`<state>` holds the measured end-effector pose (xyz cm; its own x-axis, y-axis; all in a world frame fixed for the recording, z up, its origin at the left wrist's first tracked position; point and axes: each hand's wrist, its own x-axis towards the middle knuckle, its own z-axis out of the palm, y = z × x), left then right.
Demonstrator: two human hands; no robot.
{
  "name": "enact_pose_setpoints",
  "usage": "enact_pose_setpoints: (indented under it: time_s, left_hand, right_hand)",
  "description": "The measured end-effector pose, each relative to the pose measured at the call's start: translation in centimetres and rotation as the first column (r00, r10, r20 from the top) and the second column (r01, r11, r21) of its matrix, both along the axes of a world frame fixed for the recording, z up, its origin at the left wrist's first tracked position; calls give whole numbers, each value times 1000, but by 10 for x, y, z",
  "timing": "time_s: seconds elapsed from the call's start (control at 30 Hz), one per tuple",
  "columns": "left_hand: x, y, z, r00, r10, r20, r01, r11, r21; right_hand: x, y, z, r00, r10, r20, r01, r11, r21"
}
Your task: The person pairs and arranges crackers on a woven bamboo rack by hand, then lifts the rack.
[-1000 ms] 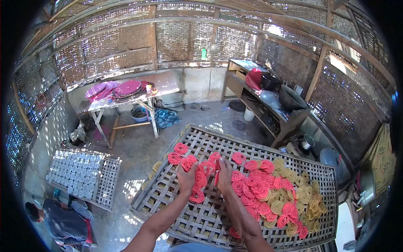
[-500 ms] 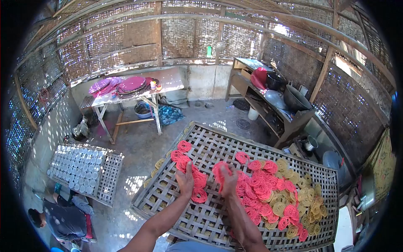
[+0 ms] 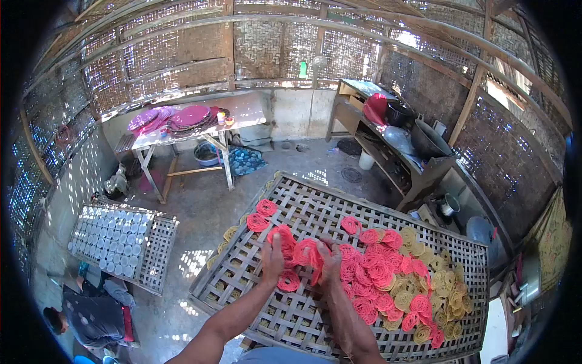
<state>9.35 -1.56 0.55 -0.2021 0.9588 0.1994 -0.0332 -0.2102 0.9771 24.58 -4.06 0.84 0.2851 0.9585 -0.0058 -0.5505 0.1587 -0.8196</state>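
Observation:
Pink coiled rounds (image 3: 376, 267) and yellowish ones (image 3: 451, 291) lie heaped on the right part of a woven lattice rack (image 3: 303, 209). My left hand (image 3: 273, 259) is closed on pink rounds left of the rack's middle. Just to its right, my right hand (image 3: 329, 262) grips more pink rounds, which hang over the lattice between the two hands. Two pink rounds (image 3: 265, 208) lie beyond my left hand, and another (image 3: 288, 281) sits just below the held ones.
At the lower left a person (image 3: 91, 315) bends beside a rack of whitish discs (image 3: 115, 236). A table (image 3: 248, 112) with pink and purple discs (image 3: 191, 116) stands at the back left. Pots (image 3: 427, 141) sit on a wooden shelf unit (image 3: 348, 118) at the back right.
My left hand has moved slightly right, gathering pink rounds. My right hand came away from the left with pink rounds, then the two drew closer together again.

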Motion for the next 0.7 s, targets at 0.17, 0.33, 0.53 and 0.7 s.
enact_pose_setpoints:
  time_s: [0.17, 0.33, 0.53, 0.7]
  left_hand:
    - [14, -10, -11, 952, -307, 26, 307, 951, -31]
    - [16, -15, 8, 886, -460, -62, 464, 880, 103]
    - [9, -8, 4, 863, -443, -244, 488, 857, 169]
    - [-12, 7, 11, 904, -287, -317, 372, 894, 251]
  right_hand:
    - [2, 8, -16, 955, 74, 286, -84, 996, 24]
    - [12, 6, -8, 906, 169, 387, -161, 986, -54]
    - [24, -3, 15, 861, 276, 427, -206, 957, -203]
    - [30, 2, 10, 936, 132, 327, -129, 991, -31]
